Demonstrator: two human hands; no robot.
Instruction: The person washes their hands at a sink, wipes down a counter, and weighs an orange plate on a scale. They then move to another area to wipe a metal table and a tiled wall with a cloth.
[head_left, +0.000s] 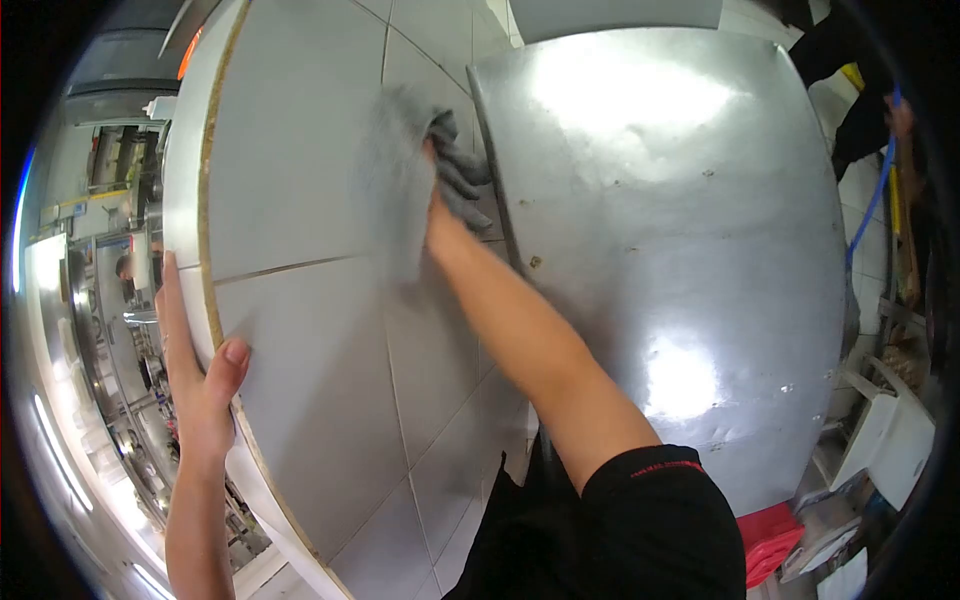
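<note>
A grey cloth (455, 175), partly smeared by motion, lies against the white tiled surface (300, 180) near its upper right. My right hand (432, 180) is at the cloth, its fingers largely hidden by the fabric, the arm reaching up from the lower right. On the left, my left hand (205, 375) rests on the brown-edged rim of the tiled surface, thumb on the tile side and fingers stretched along the outer side, with nothing held.
A shiny metal panel (680, 240) stands directly right of the tiles. Further right are another person (865, 90), a blue hose (877, 190), white plastic stools (880, 430) and a red item (768, 540). Kitchen shelving (120, 330) is at far left.
</note>
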